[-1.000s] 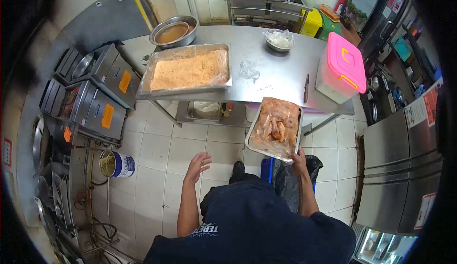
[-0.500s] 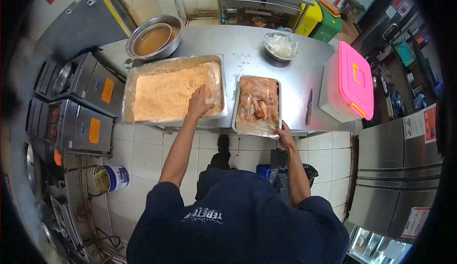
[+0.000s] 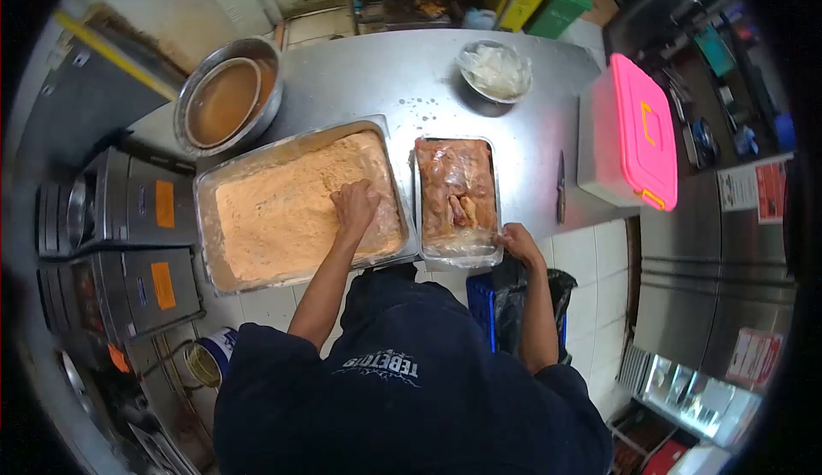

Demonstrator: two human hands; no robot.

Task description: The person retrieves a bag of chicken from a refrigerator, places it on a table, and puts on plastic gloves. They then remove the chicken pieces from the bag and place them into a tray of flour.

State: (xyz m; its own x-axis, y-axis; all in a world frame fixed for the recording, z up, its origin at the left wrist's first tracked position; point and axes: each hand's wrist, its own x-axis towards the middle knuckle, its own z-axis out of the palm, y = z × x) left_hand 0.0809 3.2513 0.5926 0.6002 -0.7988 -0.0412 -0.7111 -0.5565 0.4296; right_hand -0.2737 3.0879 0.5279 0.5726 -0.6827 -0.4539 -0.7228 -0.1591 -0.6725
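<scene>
We positioned our left hand [image 3: 355, 207] over the right part of a large rectangular metal tray [image 3: 211, 239] lined with clear plastic and spread with pale orange powder [image 3: 278, 197]. Its fingers were bent downward with their tips at the powder; we could not tell whether they had closed on any of it.

We located our right hand [image 3: 520, 242] at the near right corner of a smaller rectangular metal tray [image 3: 462, 262]. Its fingers were curled at the rim; we could not determine whether they were clamped on it. This tray contained reddish-brown meat pieces [image 3: 467, 162] in clear plastic and lay just right of the large tray.

Both trays rested on a stainless-steel table [image 3: 351, 81]. Right of the smaller tray we noted a dark-handled knife [image 3: 561, 197], then a translucent box with a pink lid [image 3: 646, 132]. A round metal basin [image 3: 197, 72] holding brown liquid stood beyond the large tray.
</scene>
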